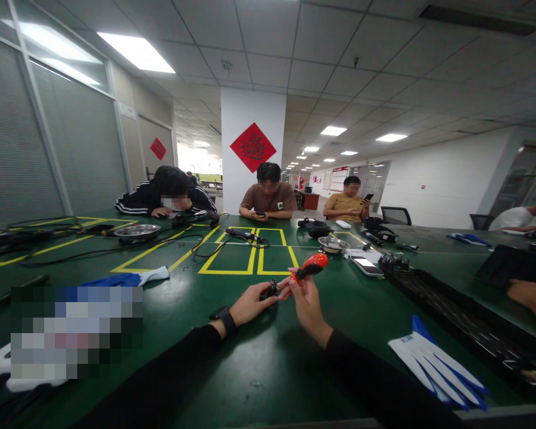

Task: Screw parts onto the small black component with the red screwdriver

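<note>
My left hand (250,304), a dark band on its wrist, pinches a small dark metal part (272,288) just above the green table (259,369). Close beside it, my right hand (309,301) is closed on a screwdriver with a thick red and black handle (311,266). The handle tilts up to the right, and its lower end points towards the small part. Fingers cover that end, so I cannot tell whether the two touch.
White and blue gloves (438,363) lie at the right, beside a long black tray (464,316). A phone (367,266) and a metal bowl (333,244) stand farther back. Another bowl (137,231) and cables are at the left. Several people sit around the table.
</note>
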### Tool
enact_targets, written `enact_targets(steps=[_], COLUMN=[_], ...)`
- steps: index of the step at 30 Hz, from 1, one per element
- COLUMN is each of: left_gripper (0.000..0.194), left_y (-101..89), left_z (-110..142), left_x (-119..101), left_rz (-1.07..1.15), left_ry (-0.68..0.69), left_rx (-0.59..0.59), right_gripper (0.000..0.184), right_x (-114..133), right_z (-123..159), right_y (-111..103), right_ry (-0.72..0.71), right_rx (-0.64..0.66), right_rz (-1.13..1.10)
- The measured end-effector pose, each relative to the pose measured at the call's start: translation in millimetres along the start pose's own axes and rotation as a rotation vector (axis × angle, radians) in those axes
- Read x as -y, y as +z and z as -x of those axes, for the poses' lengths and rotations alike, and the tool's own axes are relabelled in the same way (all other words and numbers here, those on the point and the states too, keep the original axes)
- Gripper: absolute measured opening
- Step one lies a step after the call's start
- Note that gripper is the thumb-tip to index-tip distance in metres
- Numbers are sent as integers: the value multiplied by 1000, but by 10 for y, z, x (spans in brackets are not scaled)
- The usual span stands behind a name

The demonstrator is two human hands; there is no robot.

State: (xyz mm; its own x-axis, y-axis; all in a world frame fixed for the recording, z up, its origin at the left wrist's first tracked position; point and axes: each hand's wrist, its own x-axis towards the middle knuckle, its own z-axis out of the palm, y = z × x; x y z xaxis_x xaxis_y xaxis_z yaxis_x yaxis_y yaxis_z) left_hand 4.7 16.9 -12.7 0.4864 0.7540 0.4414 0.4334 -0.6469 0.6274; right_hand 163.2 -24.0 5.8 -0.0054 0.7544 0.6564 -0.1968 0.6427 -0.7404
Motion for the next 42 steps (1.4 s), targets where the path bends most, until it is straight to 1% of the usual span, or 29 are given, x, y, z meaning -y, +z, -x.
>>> enact_targets(steps=[6, 12, 19, 30, 35, 42], left_gripper=[31, 29, 26, 24, 21, 23], left_y=[-5, 2, -3, -10, 6, 16], left_z=[8, 4, 9, 6, -1, -5], left_x=[-12, -22, 15, -7, -3, 5], left_rz=[-11, -1, -28, -3, 26, 23], left_ry=[-33, -52, -9, -10, -13, -56], left_rx=[-1, -8, 8, 18, 3, -6], right_gripper=[24, 26, 26, 25, 24, 32], right_x=[9, -11, -7, -14, 0, 10], right_z=[0, 5, 2, 15, 4, -31], right_y=[-5, -9, -6, 1, 4, -27], right_ry=[14, 21, 9, 7, 16, 61], right_rx=[20, 33, 18, -5, -14, -16], right_rz=[-8, 5, 8, 11, -23, -103])
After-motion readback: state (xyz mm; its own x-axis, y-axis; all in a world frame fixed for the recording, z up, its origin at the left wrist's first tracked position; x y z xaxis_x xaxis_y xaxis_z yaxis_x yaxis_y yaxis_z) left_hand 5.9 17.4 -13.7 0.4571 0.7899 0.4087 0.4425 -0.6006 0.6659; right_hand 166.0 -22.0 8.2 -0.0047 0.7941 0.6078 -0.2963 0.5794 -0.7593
